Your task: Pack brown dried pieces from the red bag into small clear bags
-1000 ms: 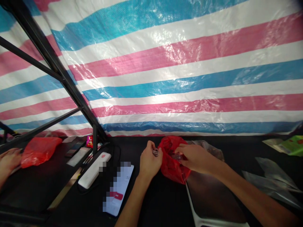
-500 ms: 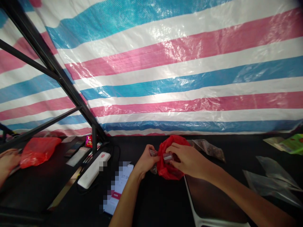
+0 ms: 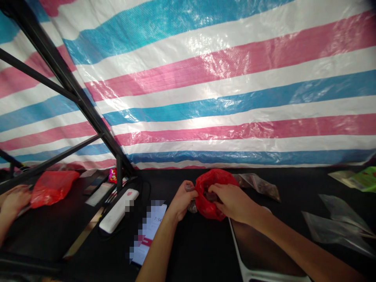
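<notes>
A red plastic bag [image 3: 219,177] stands with its mouth spread on the black tabletop in front of me. My left hand [image 3: 184,200] is closed on a small clear plastic bag [image 3: 192,206] at the red bag's left edge; what that clear bag holds is mostly hidden by my fingers. Inside the red bag's mouth are the fingertips of my right hand [image 3: 235,200], pinched on a small dark brownish piece [image 3: 210,196] whose kind I cannot make out. The bottom of the red bag is out of sight.
Behind the red bag lies a clear bag with brown contents [image 3: 261,186]. A dark-screened tablet-like device [image 3: 264,246] sits under my right forearm. Clear bags [image 3: 335,231] lie right; a phone [image 3: 151,235] and white power strip [image 3: 119,211] left. Another person's hand [image 3: 16,201] is far left.
My right fingers have moved down into the red bag's mouth; the shiny cylinder-like thing between them no longer shows. The bag's mouth looks wider. The camera view has shifted slightly.
</notes>
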The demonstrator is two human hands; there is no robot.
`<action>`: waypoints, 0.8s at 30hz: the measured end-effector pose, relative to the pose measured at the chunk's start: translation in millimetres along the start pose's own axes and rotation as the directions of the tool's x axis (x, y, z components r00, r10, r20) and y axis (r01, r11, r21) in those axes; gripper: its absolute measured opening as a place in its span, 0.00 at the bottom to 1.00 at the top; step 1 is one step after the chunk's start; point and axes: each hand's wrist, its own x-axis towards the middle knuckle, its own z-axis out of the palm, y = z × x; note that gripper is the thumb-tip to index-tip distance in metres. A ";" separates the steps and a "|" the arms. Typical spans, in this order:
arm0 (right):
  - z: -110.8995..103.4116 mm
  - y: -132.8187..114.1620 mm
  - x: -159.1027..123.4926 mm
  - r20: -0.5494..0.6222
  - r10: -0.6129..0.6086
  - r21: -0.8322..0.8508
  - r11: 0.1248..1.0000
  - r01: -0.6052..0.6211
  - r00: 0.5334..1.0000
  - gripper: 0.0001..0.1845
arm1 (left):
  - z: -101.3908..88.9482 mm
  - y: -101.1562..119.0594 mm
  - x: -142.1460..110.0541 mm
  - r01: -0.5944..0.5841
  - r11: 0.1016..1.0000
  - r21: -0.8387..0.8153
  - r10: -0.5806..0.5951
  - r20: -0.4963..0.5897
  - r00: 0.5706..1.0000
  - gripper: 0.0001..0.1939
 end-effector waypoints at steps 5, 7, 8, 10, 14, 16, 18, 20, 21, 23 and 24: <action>-5.3 5.4 1.3 -0.048 0.029 0.141 0.990 -0.022 0.998 0.10 | -1.3 2.8 0.8 -0.021 1.000 0.018 0.021 0.038 0.999 0.22; -12.5 9.8 1.5 -0.088 0.045 0.157 0.987 -0.031 0.995 0.08 | -3.9 0.8 3.5 -0.066 0.993 0.093 0.062 0.045 0.997 0.22; -17.1 11.9 1.8 -0.108 0.060 0.154 0.987 -0.043 0.992 0.08 | -5.1 -0.5 5.1 -0.101 0.984 0.147 0.097 0.035 0.995 0.22; -27.0 14.8 2.9 -0.146 0.098 0.143 0.987 -0.077 0.984 0.11 | -6.7 -2.6 7.9 -0.215 0.935 0.283 0.229 -0.019 0.973 0.21; -41.0 11.4 4.7 -0.239 0.098 0.149 0.987 -0.063 0.966 0.15 | -3.5 -1.3 6.6 -0.454 0.725 0.517 0.535 -0.007 0.845 0.17; -42.9 5.0 4.4 -0.292 0.035 0.157 0.988 0.012 0.956 0.15 | 0.9 0.7 2.3 -0.508 0.675 0.535 0.573 0.053 0.818 0.18; -41.5 -2.3 3.5 -0.339 -0.043 0.148 0.984 0.098 0.940 0.15 | 6.3 1.7 -2.7 -0.538 0.656 0.529 0.584 0.096 0.806 0.20; -37.5 -8.4 2.8 -0.381 -0.118 0.103 0.980 0.169 0.917 0.15 | 11.9 1.2 -7.1 -0.556 0.647 0.521 0.583 0.132 0.802 0.22; -34.9 -10.5 2.6 -0.400 -0.155 0.068 0.978 0.198 0.903 0.16 | 14.6 0.5 -8.9 -0.561 0.649 0.514 0.579 0.145 0.802 0.23; -29.5 -12.9 2.3 -0.431 -0.220 -0.007 0.971 0.241 0.875 0.18 | 20.0 -1.0 -11.9 -0.570 0.662 0.487 0.574 0.160 0.803 0.25; -27.2 -13.4 2.3 -0.441 -0.246 -0.039 0.966 0.256 0.863 0.19 | 22.4 -1.7 -13.1 -0.575 0.670 0.470 0.573 0.164 0.803 0.25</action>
